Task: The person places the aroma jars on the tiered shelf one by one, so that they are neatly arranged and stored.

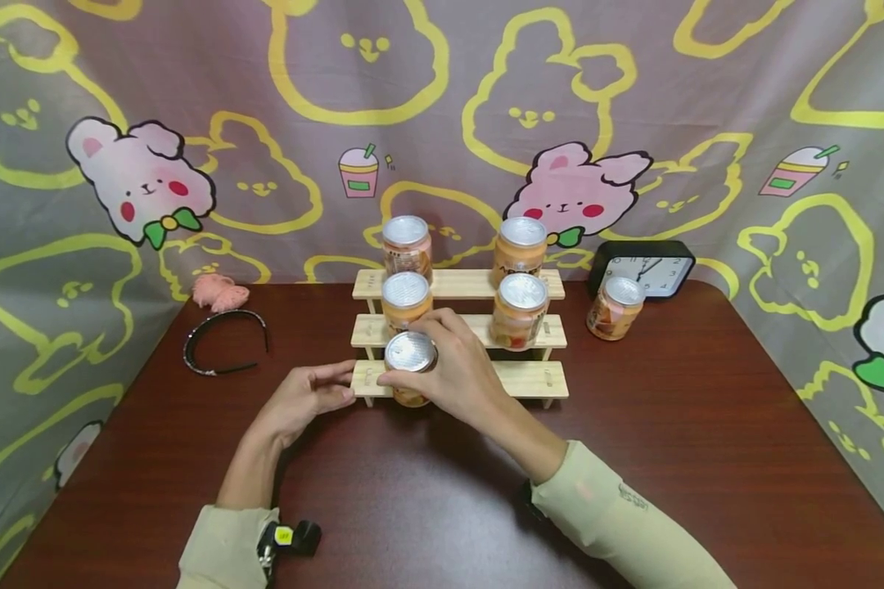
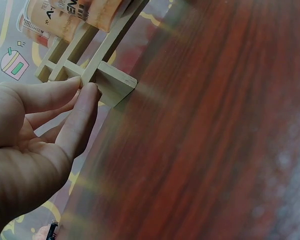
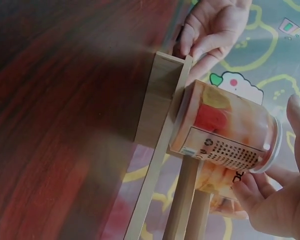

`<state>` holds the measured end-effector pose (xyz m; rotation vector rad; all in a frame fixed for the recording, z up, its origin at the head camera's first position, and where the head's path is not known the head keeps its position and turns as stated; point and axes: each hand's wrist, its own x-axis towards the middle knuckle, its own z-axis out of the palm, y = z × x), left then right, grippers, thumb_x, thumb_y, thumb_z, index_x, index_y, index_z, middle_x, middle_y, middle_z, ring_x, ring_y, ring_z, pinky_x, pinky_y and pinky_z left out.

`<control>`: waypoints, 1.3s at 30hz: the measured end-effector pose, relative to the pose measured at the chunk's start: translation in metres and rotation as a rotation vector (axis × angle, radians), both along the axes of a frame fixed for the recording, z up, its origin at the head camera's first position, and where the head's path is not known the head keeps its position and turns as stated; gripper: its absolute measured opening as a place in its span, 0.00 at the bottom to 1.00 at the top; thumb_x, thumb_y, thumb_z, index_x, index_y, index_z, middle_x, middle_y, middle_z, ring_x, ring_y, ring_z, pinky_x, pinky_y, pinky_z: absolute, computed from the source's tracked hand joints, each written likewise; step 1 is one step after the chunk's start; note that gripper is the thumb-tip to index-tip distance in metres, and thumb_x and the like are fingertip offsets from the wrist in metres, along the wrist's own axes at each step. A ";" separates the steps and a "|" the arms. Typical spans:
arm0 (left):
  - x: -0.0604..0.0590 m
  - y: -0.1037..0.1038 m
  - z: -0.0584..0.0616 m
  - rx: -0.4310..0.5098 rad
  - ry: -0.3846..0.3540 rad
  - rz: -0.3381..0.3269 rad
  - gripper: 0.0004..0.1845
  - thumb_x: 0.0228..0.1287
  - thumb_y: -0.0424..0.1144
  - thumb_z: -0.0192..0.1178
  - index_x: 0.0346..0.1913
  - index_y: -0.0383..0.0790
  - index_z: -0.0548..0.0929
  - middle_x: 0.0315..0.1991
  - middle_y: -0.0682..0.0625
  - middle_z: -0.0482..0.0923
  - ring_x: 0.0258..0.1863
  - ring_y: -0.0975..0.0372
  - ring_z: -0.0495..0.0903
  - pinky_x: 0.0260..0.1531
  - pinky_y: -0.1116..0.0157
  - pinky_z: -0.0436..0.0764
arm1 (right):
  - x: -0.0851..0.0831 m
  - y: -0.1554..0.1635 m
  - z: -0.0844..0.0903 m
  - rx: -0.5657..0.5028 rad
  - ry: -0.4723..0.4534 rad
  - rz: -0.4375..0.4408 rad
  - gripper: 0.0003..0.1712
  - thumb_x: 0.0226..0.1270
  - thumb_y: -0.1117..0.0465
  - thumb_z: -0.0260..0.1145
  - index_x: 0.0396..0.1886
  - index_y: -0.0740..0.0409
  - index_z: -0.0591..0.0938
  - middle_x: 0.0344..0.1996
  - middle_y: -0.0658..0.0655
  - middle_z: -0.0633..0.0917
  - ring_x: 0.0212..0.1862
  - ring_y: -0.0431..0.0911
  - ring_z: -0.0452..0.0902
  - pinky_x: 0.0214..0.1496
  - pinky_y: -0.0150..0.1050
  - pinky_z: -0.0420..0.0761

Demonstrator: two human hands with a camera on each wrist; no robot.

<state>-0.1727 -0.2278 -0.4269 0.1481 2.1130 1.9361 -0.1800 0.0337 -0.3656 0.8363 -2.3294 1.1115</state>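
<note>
In the head view my right hand (image 1: 462, 368) holds a silver-lidded can (image 1: 410, 352) near its top, thumb in front and fingers behind. The can's base meets the lowest tier of a three-tier wooden rack (image 1: 519, 379), toward its left end. My left hand (image 1: 299, 399) pinches that tier's left end between thumb and fingers, as the left wrist view shows at the rack's edge (image 2: 121, 77). Behind, a can (image 1: 405, 296) stands on the left of the middle tier and another can (image 1: 520, 311) on its right. The top tier bears a left can (image 1: 407, 245) and a right can (image 1: 521, 249).
One more can (image 1: 615, 309) stands on the table (image 1: 678, 425) right of the rack, before a black-framed clock (image 1: 651, 266). Far left lie a dark headband (image 1: 195, 331) and a pink bundle (image 1: 221, 292). A patterned curtain (image 1: 442, 155) closes off the back and sides.
</note>
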 end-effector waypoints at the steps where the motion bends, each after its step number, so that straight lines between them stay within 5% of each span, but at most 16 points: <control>1: 0.000 0.000 0.000 0.000 0.001 0.000 0.32 0.65 0.19 0.60 0.70 0.18 0.64 0.54 0.32 0.78 0.41 0.67 0.81 0.44 0.70 0.82 | 0.000 0.001 0.000 -0.006 -0.002 0.010 0.37 0.41 0.46 0.87 0.49 0.62 0.86 0.45 0.53 0.80 0.46 0.44 0.78 0.44 0.38 0.81; 11: 0.000 0.000 0.000 -0.006 0.007 -0.001 0.32 0.64 0.19 0.60 0.70 0.17 0.64 0.54 0.31 0.77 0.41 0.67 0.81 0.44 0.70 0.82 | 0.000 0.018 0.007 -0.079 0.015 0.050 0.29 0.52 0.54 0.84 0.51 0.62 0.86 0.49 0.56 0.83 0.52 0.48 0.79 0.56 0.42 0.79; 18: 0.000 0.000 0.000 -0.006 0.004 0.003 0.31 0.65 0.19 0.59 0.70 0.17 0.64 0.55 0.30 0.77 0.41 0.67 0.81 0.44 0.71 0.81 | -0.003 0.034 0.005 -0.133 0.084 0.103 0.24 0.55 0.60 0.82 0.49 0.66 0.86 0.45 0.58 0.86 0.50 0.48 0.82 0.54 0.41 0.80; 31: -0.001 -0.001 -0.002 -0.005 0.008 0.005 0.31 0.65 0.19 0.59 0.70 0.18 0.64 0.55 0.32 0.77 0.41 0.67 0.81 0.43 0.70 0.81 | -0.001 0.068 0.020 -0.247 0.142 0.059 0.22 0.56 0.68 0.78 0.51 0.67 0.84 0.44 0.63 0.87 0.47 0.51 0.85 0.45 0.46 0.85; 39: -0.001 0.000 -0.001 -0.001 -0.007 0.004 0.31 0.65 0.20 0.60 0.71 0.19 0.64 0.55 0.33 0.77 0.41 0.67 0.81 0.43 0.70 0.81 | -0.003 0.088 0.034 -0.298 0.208 -0.014 0.21 0.57 0.70 0.77 0.51 0.68 0.85 0.43 0.60 0.87 0.43 0.51 0.82 0.47 0.38 0.80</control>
